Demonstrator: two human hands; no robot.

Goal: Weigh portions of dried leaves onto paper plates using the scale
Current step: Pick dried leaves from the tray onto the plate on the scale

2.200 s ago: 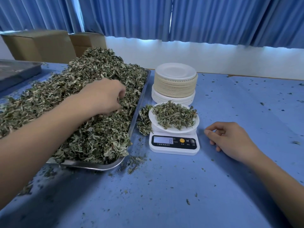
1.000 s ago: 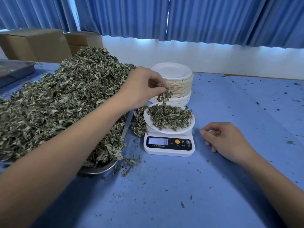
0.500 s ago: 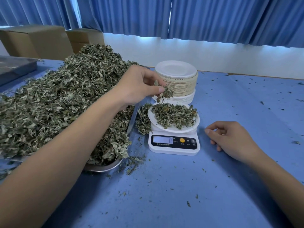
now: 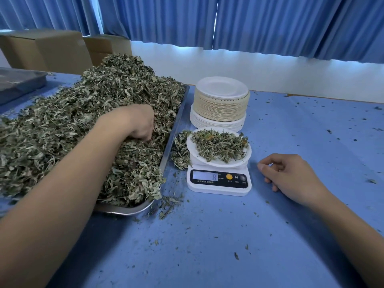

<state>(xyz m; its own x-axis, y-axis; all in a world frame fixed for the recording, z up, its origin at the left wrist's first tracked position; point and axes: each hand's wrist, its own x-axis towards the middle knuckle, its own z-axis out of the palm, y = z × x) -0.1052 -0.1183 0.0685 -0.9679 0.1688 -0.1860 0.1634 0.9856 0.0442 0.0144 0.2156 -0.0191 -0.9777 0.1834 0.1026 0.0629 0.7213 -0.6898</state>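
A big heap of dried leaves [image 4: 83, 125] fills a metal tray [image 4: 176, 121] on the left. My left hand [image 4: 139, 121] is down in the heap near the tray's right edge, fingers curled into the leaves and partly hidden. A white digital scale [image 4: 218, 181] stands to the right of the tray and carries a paper plate [image 4: 245, 159] with a portion of leaves [image 4: 220, 145]. Its display shows an 8. My right hand [image 4: 291, 173] rests on the table just right of the scale, fingers loosely curled and holding nothing.
A tall stack of paper plates [image 4: 221, 102] stands behind the scale. A small leaf pile [image 4: 180, 150] lies between tray and scale. Cardboard boxes [image 4: 52, 50] and a second tray [image 4: 20, 82] sit far left. Leaf crumbs dot the blue table [image 4: 228, 246].
My left hand held a pinch of leaves over the plate on the scale. It has now gone back left and down into the heap in the tray. My right hand stayed put.
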